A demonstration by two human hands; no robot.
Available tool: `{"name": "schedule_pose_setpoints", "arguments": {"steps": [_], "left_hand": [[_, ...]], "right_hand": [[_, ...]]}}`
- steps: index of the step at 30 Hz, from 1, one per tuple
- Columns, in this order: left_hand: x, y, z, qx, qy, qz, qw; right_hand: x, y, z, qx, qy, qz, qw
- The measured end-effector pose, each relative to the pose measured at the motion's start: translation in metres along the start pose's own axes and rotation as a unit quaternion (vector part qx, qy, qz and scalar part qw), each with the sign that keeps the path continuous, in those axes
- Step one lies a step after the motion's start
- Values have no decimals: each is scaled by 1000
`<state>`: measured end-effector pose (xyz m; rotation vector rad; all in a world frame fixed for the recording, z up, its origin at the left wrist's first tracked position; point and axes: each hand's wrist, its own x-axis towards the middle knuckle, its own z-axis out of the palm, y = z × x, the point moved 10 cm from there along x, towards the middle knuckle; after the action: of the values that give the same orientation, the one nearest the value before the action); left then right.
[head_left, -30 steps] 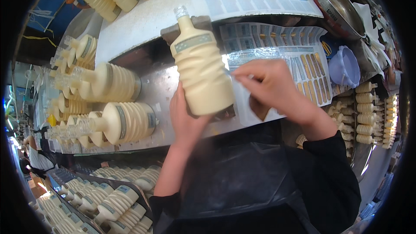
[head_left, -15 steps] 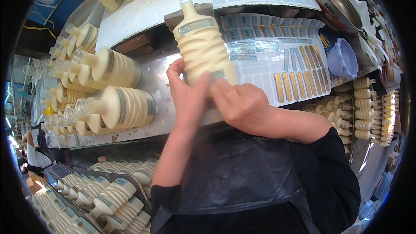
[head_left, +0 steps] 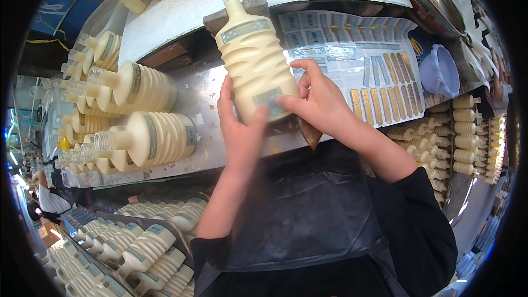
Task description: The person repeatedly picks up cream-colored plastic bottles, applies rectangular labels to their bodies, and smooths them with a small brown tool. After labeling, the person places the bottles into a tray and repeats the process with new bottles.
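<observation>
A cream bottle (head_left: 254, 58) with wavy ridges and a clear neck lies in front of me, its neck pointing away and its shoulder against a grey-brown block (head_left: 215, 21). My left hand (head_left: 239, 126) grips the lower left side, fingers along the edge and a slightly blurred thumb on the front. My right hand (head_left: 319, 99) holds the lower right side, its thumb pressed near a grey-green label (head_left: 268, 95) low on the bottle. The thumbs partly cover this label. Another grey-green label (head_left: 246, 31) crosses the shoulder.
Several similar bottles (head_left: 146, 85) lie at the left of the metal table (head_left: 201, 115). Sheets of gold and blue stickers (head_left: 385, 96) spread at the right, beside a lavender bucket (head_left: 440, 71). A brown pointed piece (head_left: 310, 133) projects at the table's front edge. Racked bottles (head_left: 146, 250) stand lower left.
My right hand has shifted from the bottle's lower front to its right side, fingers opening out around it. More of the lower label shows. The left hand stays at the lower left.
</observation>
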<state>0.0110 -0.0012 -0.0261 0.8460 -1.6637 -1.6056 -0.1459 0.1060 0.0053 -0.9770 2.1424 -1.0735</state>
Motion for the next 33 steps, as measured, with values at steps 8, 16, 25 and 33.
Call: {"name": "schedule_pose_setpoints", "arguments": {"steps": [8,16,25,33], "left_hand": [[0,-2,0,-23,2,-17,1000],[-1,1,2,-44,5,-17,999],[1,-8,-4,-84,5,10,996],[-2,-1,4,-69,-7,-27,997]], "right_hand": [[2,8,5,46,0,17,999],[3,9,5,47,-2,24,999],[9,17,8,99,-16,8,995],[4,6,5,20,-7,14,1000]]}}
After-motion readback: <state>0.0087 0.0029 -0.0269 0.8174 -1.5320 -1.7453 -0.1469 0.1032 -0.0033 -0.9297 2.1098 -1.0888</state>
